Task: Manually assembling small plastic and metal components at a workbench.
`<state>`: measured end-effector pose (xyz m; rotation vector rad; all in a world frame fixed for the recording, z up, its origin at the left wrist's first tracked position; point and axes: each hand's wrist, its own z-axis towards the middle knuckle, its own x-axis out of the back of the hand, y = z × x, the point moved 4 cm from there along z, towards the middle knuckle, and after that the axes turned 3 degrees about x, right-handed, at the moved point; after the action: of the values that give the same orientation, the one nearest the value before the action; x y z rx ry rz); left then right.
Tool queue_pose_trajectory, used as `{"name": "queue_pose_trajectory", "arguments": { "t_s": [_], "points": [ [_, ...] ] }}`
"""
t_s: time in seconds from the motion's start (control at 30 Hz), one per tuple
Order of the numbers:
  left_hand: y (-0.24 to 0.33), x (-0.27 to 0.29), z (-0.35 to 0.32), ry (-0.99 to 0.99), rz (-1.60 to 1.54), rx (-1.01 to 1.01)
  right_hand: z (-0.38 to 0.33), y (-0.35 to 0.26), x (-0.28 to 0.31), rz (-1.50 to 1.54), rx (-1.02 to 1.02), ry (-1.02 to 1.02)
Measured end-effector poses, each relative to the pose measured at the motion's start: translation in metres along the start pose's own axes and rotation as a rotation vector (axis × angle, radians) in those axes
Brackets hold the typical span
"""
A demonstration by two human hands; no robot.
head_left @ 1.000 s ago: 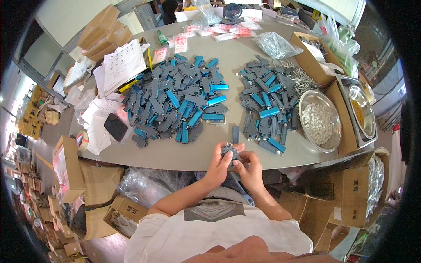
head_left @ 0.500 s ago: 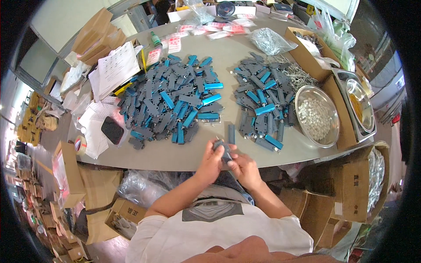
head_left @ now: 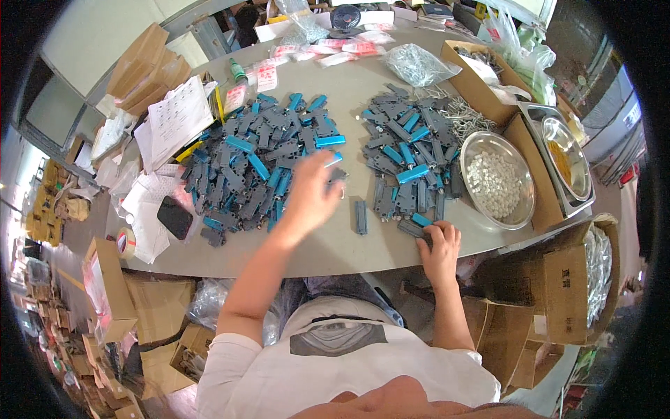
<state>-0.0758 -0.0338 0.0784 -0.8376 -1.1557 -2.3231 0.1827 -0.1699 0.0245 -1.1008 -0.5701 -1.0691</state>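
My left hand (head_left: 310, 192) is stretched out over the near right edge of the left pile of grey and blue plastic parts (head_left: 262, 164). It is blurred, and a small grey part (head_left: 338, 174) sticks out of its fingertips. My right hand (head_left: 440, 244) lies at the table's front edge, with its fingers curled on a grey part (head_left: 412, 228) at the near end of the right pile (head_left: 408, 150). Between the two hands a single grey part (head_left: 361, 216) lies alone on the grey table (head_left: 335, 251).
A steel bowl of small white pieces (head_left: 495, 183) stands right of the right pile, with a second steel bowl (head_left: 569, 157) beyond it. A bag of screws (head_left: 417, 64), papers (head_left: 178, 115), a black phone (head_left: 174, 216), a tape roll (head_left: 124, 241) and cardboard boxes (head_left: 558, 286) surround the table.
Both hands were together at the front edge around one part. Now they have split: the left has reached to the left pile, the right to the right pile.
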Motion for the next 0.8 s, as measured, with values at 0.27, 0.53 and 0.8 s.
{"name": "queue_pose_trajectory", "arguments": {
  "t_s": [0.27, 0.53, 0.8],
  "points": [
    [0.043, -0.093, -0.019, -0.456, 0.049, -0.24, -0.002, -0.017, -0.017, -0.099, 0.068, 0.026],
    [0.029, -0.071, -0.008, -0.092, -0.003, -0.22, 0.003, -0.016, -0.018, 0.017, 0.06, 0.144],
    [-0.008, -0.052, -0.018, 0.125, -1.002, 0.573, 0.013, -0.014, -0.037, 1.475, -0.317, 0.116]
  ]
}}
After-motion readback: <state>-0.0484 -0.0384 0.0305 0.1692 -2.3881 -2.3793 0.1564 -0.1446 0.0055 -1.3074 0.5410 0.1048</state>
